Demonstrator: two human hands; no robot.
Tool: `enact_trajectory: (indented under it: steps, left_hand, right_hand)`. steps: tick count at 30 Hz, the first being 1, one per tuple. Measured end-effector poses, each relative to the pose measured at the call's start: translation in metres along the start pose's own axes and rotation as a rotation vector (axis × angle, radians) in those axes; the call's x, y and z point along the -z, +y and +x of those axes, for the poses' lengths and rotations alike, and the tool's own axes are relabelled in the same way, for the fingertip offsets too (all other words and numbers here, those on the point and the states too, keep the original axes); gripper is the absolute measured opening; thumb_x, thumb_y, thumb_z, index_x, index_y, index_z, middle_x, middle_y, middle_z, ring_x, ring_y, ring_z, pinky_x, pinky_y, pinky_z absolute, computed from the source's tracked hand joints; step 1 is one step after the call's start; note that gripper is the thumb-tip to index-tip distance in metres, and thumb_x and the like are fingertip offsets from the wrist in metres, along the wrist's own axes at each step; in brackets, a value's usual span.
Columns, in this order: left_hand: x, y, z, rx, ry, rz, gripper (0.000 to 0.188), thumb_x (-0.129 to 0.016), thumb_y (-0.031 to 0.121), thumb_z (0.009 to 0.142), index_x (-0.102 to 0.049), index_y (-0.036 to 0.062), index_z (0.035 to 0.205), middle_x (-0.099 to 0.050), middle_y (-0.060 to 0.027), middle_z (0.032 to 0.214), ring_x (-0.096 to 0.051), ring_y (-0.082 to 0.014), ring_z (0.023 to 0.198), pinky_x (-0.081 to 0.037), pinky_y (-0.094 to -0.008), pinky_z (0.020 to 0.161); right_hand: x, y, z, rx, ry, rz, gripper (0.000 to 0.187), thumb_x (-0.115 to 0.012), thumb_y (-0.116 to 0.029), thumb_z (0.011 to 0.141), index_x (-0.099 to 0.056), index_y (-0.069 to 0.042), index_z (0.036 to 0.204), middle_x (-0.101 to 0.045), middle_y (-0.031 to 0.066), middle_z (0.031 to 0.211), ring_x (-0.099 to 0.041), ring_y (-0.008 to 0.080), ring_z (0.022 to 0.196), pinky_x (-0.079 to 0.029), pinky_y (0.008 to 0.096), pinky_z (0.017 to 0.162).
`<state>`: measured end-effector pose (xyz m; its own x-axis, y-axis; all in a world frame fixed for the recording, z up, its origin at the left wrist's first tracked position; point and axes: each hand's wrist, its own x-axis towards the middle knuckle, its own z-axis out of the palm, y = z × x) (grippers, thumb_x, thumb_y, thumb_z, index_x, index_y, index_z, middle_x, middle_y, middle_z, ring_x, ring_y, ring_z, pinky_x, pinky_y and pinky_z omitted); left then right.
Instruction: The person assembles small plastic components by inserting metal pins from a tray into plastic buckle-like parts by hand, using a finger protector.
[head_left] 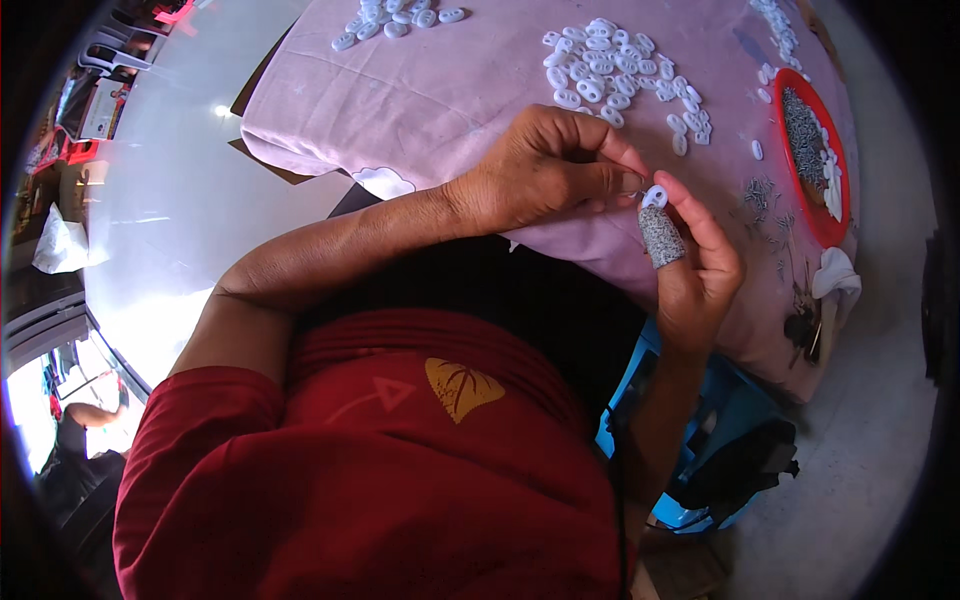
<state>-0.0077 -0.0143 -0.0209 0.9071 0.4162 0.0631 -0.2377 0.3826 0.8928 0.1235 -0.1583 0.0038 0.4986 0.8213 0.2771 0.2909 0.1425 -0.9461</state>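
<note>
My right hand point(708, 245) pinches a small white oval plastic piece with holes point(655, 196) between thumb and index finger. A speckled grey finger sleeve point(661, 236) covers that thumb. Close beside it, my left hand point(555, 170) has thumb and index finger pressed together at the piece's edge. Between those fingertips is a small thin metal piece point(641, 187), too small to name for sure. Just beyond my hands, a loose pile of similar white oval pieces point(600, 65) lies on the pink cloth point(440, 110).
A red tray point(833, 232) at the right holds many small grey screws point(803, 125) and some white pieces. Loose screws point(762, 195) lie scattered on the cloth. Another white pile point(390, 15) lies at the far left. A blue plastic stool or bin point(690, 515) stands below the table.
</note>
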Motion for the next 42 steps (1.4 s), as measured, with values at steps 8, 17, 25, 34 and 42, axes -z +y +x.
enact_trajectory:
  steps: [8,17,25,34,42]
  left_hand:
    - [-0.003,0.003,0.000,-0.020,-0.006,0.090,0.017,-0.059,0.001,0.093,-0.065,-0.0039,0.109,-0.068,-0.0066,0.097,-0.064,-0.0096,0.087,-0.054,-0.0230,0.082]
    - [-0.002,0.006,-0.002,0.076,0.023,0.015,0.016,-0.063,0.005,0.092,-0.068,0.0014,0.108,-0.069,-0.0028,0.092,-0.063,-0.0053,0.076,-0.050,-0.0172,0.063]
    - [-0.002,0.012,0.000,0.084,0.015,0.098,0.016,-0.066,0.011,0.091,-0.066,0.0037,0.105,-0.068,-0.0006,0.088,-0.063,-0.0044,0.074,-0.048,-0.0163,0.060]
    - [-0.007,0.010,-0.004,0.136,0.085,0.017,0.014,-0.067,0.012,0.091,-0.067,0.0031,0.102,-0.066,-0.0008,0.085,-0.059,-0.0043,0.074,-0.047,-0.0172,0.064]
    - [-0.014,0.015,-0.007,0.165,0.117,0.017,0.012,-0.067,0.013,0.091,-0.068,0.0024,0.098,-0.066,-0.0006,0.082,-0.057,-0.0038,0.070,-0.046,-0.0174,0.063]
  right_hand:
    - [0.002,-0.001,0.002,0.011,-0.029,-0.029,0.035,-0.065,0.012,0.080,-0.066,0.005,0.114,-0.068,0.0063,0.099,-0.061,0.0101,0.090,-0.049,0.0234,0.082]
    - [-0.002,-0.005,0.003,0.001,-0.006,-0.057,0.040,-0.055,0.015,0.080,-0.065,0.003,0.117,-0.067,0.0061,0.100,-0.061,0.0114,0.094,-0.048,0.0244,0.086]
    - [-0.003,-0.006,-0.001,-0.054,-0.003,-0.052,0.037,-0.055,0.009,0.085,-0.063,0.004,0.121,-0.067,0.0100,0.115,-0.061,0.0147,0.104,-0.046,0.0265,0.094]
    - [-0.006,-0.003,0.002,0.021,0.011,-0.069,0.036,-0.058,0.013,0.082,-0.066,0.003,0.116,-0.067,0.0057,0.094,-0.061,0.0106,0.089,-0.049,0.0230,0.080]
    - [-0.006,0.001,0.003,0.136,-0.027,-0.098,0.034,-0.059,0.012,0.083,-0.066,0.004,0.116,-0.066,0.0053,0.092,-0.061,0.0095,0.085,-0.049,0.0222,0.074]
